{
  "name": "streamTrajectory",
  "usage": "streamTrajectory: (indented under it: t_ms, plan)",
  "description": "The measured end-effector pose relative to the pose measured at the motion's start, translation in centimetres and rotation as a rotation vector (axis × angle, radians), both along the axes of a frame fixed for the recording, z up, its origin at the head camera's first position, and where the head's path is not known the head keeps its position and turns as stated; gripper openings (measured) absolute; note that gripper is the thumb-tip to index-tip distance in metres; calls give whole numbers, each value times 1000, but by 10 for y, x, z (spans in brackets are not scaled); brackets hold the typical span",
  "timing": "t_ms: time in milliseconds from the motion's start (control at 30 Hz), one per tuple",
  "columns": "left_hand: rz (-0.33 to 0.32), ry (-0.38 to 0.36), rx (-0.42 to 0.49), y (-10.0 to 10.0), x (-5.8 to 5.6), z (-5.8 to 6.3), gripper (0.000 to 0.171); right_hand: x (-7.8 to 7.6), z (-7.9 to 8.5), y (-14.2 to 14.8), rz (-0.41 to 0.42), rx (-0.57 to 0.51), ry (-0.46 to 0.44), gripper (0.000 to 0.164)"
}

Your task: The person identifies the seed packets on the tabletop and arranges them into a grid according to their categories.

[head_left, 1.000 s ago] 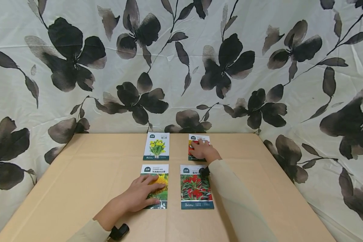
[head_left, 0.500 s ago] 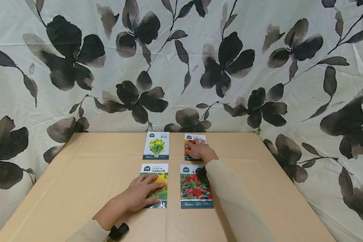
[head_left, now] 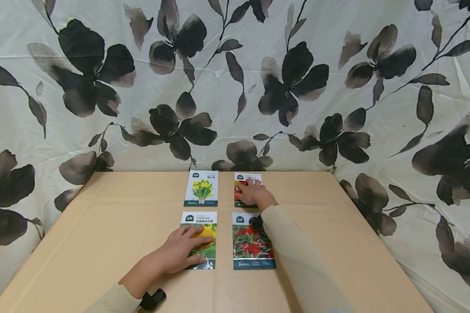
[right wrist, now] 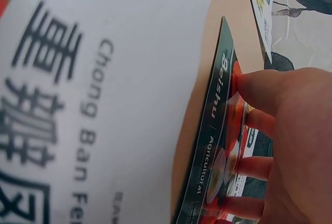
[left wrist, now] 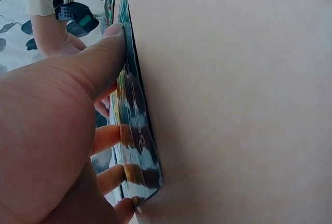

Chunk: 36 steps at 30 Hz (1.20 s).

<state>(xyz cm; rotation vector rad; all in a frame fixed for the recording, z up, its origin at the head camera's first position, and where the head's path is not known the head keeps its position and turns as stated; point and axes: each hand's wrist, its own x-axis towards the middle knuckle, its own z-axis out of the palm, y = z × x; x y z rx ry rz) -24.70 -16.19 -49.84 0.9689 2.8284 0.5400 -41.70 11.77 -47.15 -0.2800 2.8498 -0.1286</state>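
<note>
Four-cornered seed packets lie face up in two rows in the head view. On the front left one, a yellow sunflower seed packet (head_left: 199, 218), my left hand (head_left: 180, 248) rests with fingers spread. My right hand (head_left: 254, 194) presses the back right seed packet (head_left: 239, 202), red-pictured and partly covered by the hand. In the right wrist view, thumb and fingertips touch this packet's face (right wrist: 220, 110). The left wrist view shows the left thumb and fingers on the sunflower packet's glossy surface (left wrist: 137, 115).
A yellow-flower seed packet (head_left: 202, 189) lies at the back left. Beneath the right wrist is a red-flower seed packet (head_left: 252, 250), front right. The tan table (head_left: 102, 226) ends at a flower-patterned cloth (head_left: 235, 95) behind. Black wrist cameras are on both wrists.
My right hand has slid the back right packet leftward, closer to the yellow-flower packet. My left hand stays on the sunflower packet.
</note>
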Motion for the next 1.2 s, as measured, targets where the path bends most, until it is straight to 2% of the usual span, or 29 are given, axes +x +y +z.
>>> streamTrajectory:
  t_ms: [833,1200]
  plan:
    - [13,-29,2,2,3,4,60,-7,-5,-9,22,2,8,61]
    - [25,-36,-6,3,3,3,60,-8,-3,-9,-3,-34,1,62]
